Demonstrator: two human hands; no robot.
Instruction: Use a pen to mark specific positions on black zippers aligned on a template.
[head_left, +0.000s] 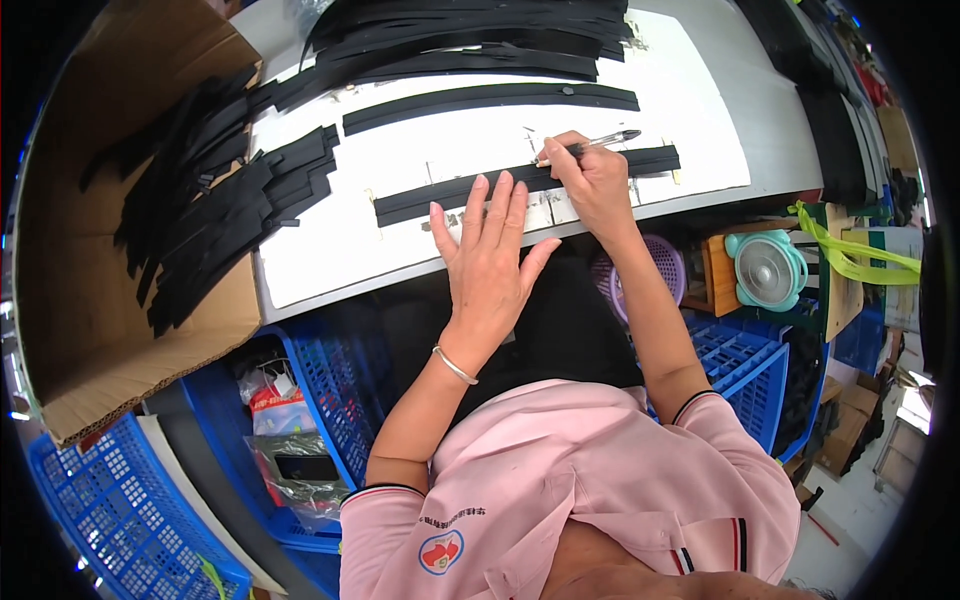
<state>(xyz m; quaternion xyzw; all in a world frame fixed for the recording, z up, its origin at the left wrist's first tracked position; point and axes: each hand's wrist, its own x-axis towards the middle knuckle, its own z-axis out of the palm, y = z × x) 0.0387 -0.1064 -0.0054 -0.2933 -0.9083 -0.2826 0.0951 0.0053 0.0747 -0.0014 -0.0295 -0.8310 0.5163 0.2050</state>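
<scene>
A long black strip lies across the white table top near its front edge. My left hand rests flat on the strip with fingers spread, a thin bracelet at the wrist. My right hand grips a clear pen and holds its tip down on the strip's right half. A second black strip lies parallel, farther back.
A heap of black strips fills the table's back. More strips spill from an open cardboard box on the left. Blue plastic crates stand below the table, with a small green fan and a purple basket at right.
</scene>
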